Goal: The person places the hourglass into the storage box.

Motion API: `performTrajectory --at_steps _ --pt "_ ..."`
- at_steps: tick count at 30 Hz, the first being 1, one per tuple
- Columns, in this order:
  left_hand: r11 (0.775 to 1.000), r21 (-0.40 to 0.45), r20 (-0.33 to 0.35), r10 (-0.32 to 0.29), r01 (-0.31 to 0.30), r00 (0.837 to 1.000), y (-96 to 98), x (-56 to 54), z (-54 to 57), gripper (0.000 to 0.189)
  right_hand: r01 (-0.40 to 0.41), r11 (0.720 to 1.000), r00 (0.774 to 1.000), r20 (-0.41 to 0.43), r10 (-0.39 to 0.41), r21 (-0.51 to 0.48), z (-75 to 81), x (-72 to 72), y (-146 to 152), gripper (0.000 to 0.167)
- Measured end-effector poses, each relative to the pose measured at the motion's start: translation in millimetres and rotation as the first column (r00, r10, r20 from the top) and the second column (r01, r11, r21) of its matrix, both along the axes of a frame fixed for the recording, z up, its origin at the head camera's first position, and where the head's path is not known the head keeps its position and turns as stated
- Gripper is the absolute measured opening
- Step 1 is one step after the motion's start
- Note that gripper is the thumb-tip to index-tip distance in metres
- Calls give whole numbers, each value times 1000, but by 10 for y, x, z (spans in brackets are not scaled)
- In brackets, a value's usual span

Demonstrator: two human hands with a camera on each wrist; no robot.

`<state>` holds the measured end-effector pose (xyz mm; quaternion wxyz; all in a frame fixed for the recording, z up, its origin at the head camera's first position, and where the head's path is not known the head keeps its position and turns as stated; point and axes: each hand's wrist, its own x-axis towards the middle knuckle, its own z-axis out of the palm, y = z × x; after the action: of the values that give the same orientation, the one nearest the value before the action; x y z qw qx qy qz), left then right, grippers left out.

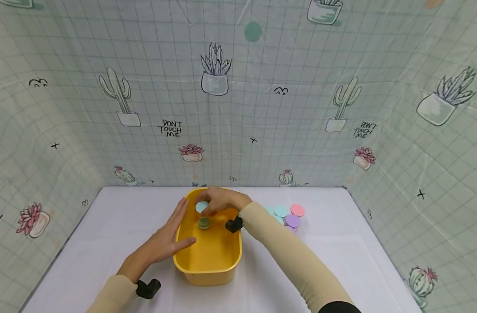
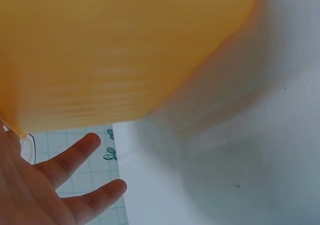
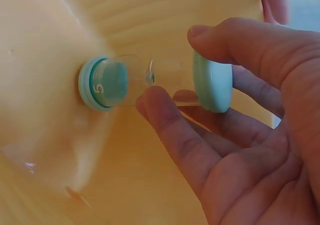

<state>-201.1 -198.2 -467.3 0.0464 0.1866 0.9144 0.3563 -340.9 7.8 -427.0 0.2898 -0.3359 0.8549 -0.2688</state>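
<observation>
In my right hand point(image 1: 219, 201), thumb and fingers grip a small hourglass sand timer point(image 3: 172, 80) near its upper cap. It has clear glass, mint-green caps and mint sand gathered at the end marked 5. It stands roughly upright inside a yellow plastic tub point(image 1: 207, 278), its lower cap close over the tub floor. My left hand point(image 1: 166, 239) rests at the tub's left rim, fingers straight and thumb reaching over the inside. The left wrist view shows two spread fingers point(image 2: 95, 200) beside the tub's outer wall; the other fingers are mostly hidden.
Right of the tub, several round caps in mint point(image 1: 280, 211), pink point(image 1: 297, 210) and purple point(image 1: 293, 221) stand clustered on the white table point(image 1: 137, 208), partly behind my right sleeve point(image 1: 289, 252). A patterned cloth point(image 1: 238, 108) hangs behind and at both sides.
</observation>
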Motion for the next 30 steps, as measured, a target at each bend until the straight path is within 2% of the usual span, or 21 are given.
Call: performTrajectory --at_steps 6,11,16,21,26,30 --pt "1000 11 11 7 -7 1000 14 22 11 104 -32 999 998 -52 33 32 -31 31 -35 43" --pt "1000 -14 41 -5 6 999 56 54 -4 106 -13 997 997 -79 18 71 -87 69 -10 44" --pt "1000 3 15 4 -4 1000 73 56 -12 105 -17 996 995 -97 25 83 -68 63 -6 45" --pt "1000 7 7 -1 1 1000 71 23 2 106 -18 994 999 -49 23 107 5 49 16 53" --pt "1000 -15 38 2 -2 999 42 -10 47 108 -19 990 999 -34 24 142 163 54 89 60" --pt "999 -40 68 8 -5 998 14 -18 64 110 -1 996 1000 21 -1 87 315 58 200 58"
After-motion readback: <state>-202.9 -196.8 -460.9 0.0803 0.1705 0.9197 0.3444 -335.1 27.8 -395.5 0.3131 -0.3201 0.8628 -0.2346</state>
